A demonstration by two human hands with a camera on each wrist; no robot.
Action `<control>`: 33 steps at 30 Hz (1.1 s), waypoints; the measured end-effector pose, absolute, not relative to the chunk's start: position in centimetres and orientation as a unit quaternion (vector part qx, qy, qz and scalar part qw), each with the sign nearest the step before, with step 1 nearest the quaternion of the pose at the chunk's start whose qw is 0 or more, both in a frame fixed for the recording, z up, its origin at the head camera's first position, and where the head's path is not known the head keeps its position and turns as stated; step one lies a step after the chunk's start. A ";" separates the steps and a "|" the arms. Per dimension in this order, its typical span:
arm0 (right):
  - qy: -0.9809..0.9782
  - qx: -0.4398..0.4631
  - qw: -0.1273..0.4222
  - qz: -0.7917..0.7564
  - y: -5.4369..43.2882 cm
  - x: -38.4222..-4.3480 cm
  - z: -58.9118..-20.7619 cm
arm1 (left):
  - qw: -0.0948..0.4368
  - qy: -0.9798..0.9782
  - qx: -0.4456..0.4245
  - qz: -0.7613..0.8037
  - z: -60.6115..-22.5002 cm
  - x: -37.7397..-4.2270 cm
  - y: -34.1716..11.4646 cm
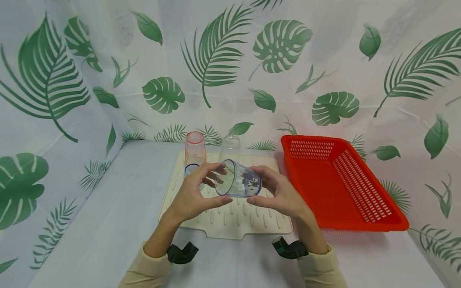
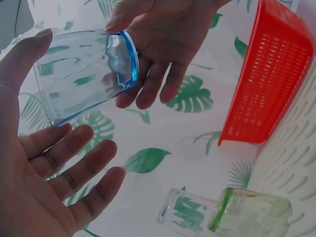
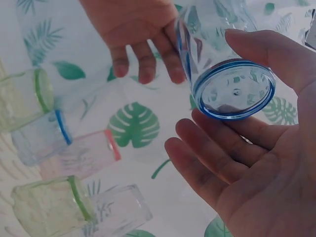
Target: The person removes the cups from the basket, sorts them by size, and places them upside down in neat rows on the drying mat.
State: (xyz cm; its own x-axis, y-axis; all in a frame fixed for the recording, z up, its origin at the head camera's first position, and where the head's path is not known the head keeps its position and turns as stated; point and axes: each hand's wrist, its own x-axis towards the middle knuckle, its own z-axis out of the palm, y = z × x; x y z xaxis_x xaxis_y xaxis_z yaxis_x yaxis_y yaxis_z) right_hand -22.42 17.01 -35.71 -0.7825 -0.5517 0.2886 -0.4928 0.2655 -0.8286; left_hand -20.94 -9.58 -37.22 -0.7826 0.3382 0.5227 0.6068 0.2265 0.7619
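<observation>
Held between both hands above a draining mat is a clear glass tumbler (image 1: 246, 182) with blue edges, lying on its side with its mouth toward the left. My left hand (image 1: 192, 197) holds the mouth end between thumb and fingers. At the base end my right hand (image 1: 280, 193) has its thumb and fingertips on the glass. The right wrist view shows the blue-edged base (image 3: 236, 91) facing the right palm. Behind the left hand, a blue-rimmed tumbler (image 1: 191, 169) is partly hidden.
A red-rimmed tumbler (image 1: 195, 149) and a clear tumbler (image 1: 229, 146) stand upside down on the cream ridged mat (image 1: 230, 224). Green-rimmed tumblers (image 3: 52, 206) show in the wrist views. To the right sits a red perforated basket (image 1: 324, 188). A leaf-patterned sheet (image 1: 216, 108) hangs behind.
</observation>
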 end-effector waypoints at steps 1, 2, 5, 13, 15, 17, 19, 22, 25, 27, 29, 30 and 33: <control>0.794 -0.328 0.027 -0.511 17.0 -22.4 -35.7 | 0.123 -0.774 -0.305 -0.541 -37.2 -20.9 -9.6; 0.793 -0.328 0.026 -0.513 17.0 -22.4 -35.7 | 0.121 -0.774 -0.306 -0.540 -37.2 -20.9 -9.6; 0.785 -0.333 0.018 -0.522 17.1 -22.4 -35.7 | 0.112 -0.777 -0.305 -0.539 -37.3 -21.0 -9.6; 0.763 -0.345 -0.001 -0.546 17.1 -22.5 -35.6 | 0.082 -0.787 -0.291 -0.538 -37.5 -21.1 -9.5; 0.763 -0.344 -0.001 -0.547 17.1 -22.5 -35.6 | 0.078 -0.788 -0.288 -0.538 -37.5 -21.1 -9.5; 0.764 -0.341 0.000 -0.548 17.2 -22.5 -35.7 | 0.075 -0.790 -0.285 -0.538 -37.5 -21.1 -9.5; 0.764 -0.339 0.001 -0.549 17.1 -22.5 -35.7 | 0.071 -0.791 -0.283 -0.538 -37.5 -21.0 -9.4; 0.758 -0.343 -0.002 -0.554 17.1 -22.5 -35.6 | 0.067 -0.792 -0.283 -0.536 -37.6 -21.0 -9.4; 0.747 -0.355 -0.009 -0.562 17.1 -22.5 -35.6 | 0.062 -0.793 -0.283 -0.536 -37.5 -20.9 -9.4; 0.740 -0.362 -0.017 -0.566 17.1 -22.5 -35.6 | 0.059 -0.792 -0.284 -0.537 -37.6 -20.9 -9.3; 0.736 -0.367 -0.024 -0.568 17.1 -22.5 -35.6 | 0.057 -0.794 -0.284 -0.535 -37.6 -20.9 -9.3; 0.735 -0.369 -0.027 -0.569 17.1 -22.6 -35.6 | 0.056 -0.795 -0.283 -0.533 -37.6 -20.9 -9.3; 0.731 -0.373 -0.034 -0.571 17.1 -22.6 -35.6 | 0.055 -0.799 -0.284 -0.527 -37.6 -20.9 -9.4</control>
State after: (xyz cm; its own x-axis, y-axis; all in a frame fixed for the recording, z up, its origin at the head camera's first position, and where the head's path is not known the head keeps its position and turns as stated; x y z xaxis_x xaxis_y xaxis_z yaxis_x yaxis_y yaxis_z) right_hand -22.61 17.12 -35.64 -0.7199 -0.5056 0.4756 -0.5838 0.0703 -0.8089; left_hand -20.93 -9.36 -37.55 -0.8328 0.3959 0.3870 0.5116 0.2830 0.8113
